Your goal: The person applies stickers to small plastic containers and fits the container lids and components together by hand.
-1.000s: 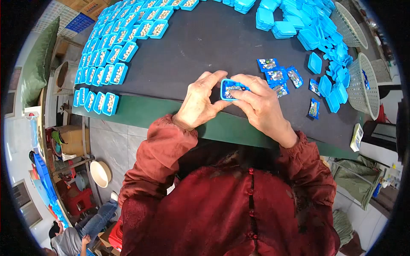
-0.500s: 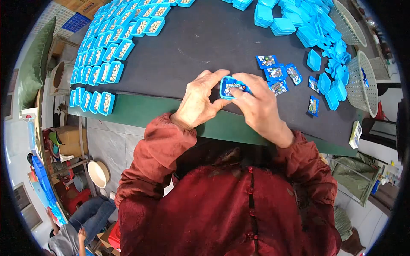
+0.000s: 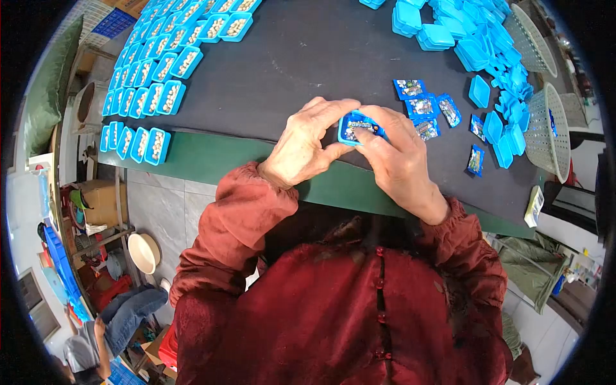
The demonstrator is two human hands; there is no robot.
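My left hand (image 3: 303, 146) grips the left end of a small blue plastic box (image 3: 344, 137), its fingers curled along the far side and its thumb on the near side. A shiny blue printed packet (image 3: 366, 122) lies in the top of this box. On the right, my right hand (image 3: 405, 157) closes round the other end, with its thumb pressed down on the packet. Whatever lies under the packet is hidden. Just beyond my right hand, several matching packets (image 3: 421, 106) rest on the dark table mat, partly overlapping.
Rows of blue boxes filled with small pale pieces (image 3: 169, 98) stand at the left. Stacked blue lids (image 3: 435, 36) and a loose pile fill the far right, beside white perforated baskets (image 3: 547, 131). The green table edge (image 3: 212, 154) runs before me. Another person (image 3: 131, 314) is at lower left.
The packet now shows more of its printed face in the box under my right thumb. Both hands keep their hold and sit slightly further right in the view, which has itself shifted a little.
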